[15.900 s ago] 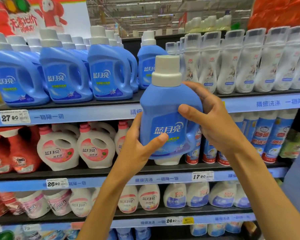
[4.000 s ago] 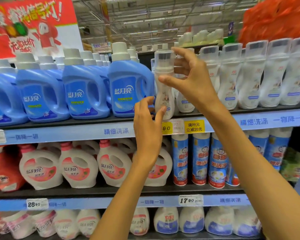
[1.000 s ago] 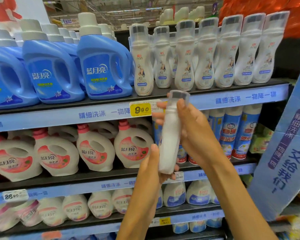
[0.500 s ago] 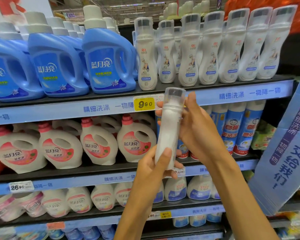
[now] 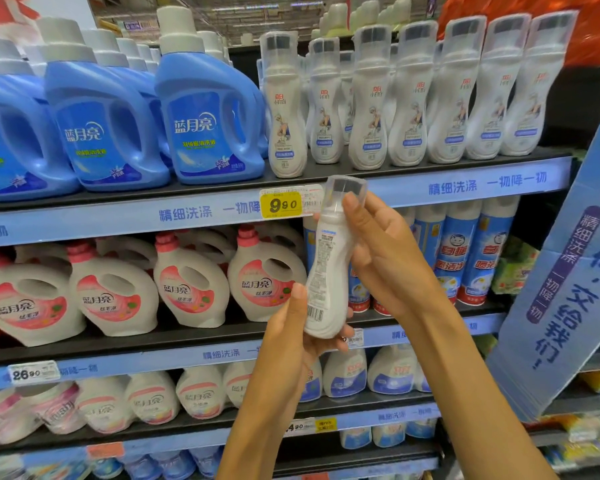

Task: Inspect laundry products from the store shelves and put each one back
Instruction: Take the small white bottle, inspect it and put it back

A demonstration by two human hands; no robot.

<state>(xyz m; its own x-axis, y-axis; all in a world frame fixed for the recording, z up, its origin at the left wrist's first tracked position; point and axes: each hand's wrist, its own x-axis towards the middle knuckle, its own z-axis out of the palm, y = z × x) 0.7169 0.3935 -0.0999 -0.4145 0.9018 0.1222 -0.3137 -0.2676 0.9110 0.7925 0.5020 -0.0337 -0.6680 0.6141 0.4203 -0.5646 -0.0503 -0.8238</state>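
A slim white bottle (image 5: 329, 271) with a clear cap is held upright in front of the shelves, its back label and barcode facing me. My left hand (image 5: 291, 337) grips its base from below, thumb up along the left side. My right hand (image 5: 385, 258) holds the upper part, fingers behind the bottle and thumb near the cap. Matching white bottles (image 5: 409, 98) stand in a row on the top shelf (image 5: 465, 183), with a gap at the front between the first two.
Blue detergent jugs (image 5: 208, 116) fill the top shelf's left. White jugs with pink labels (image 5: 191, 285) and blue spray cans (image 5: 478, 251) stand on the middle shelf. A yellow price tag (image 5: 282, 204) hangs on the shelf edge. A blue cardboard sign (image 5: 568, 271) leans at right.
The white bottle has turned in my hands, so the printed back label and barcode now face me. It stays at about the same height before the shelf edge.
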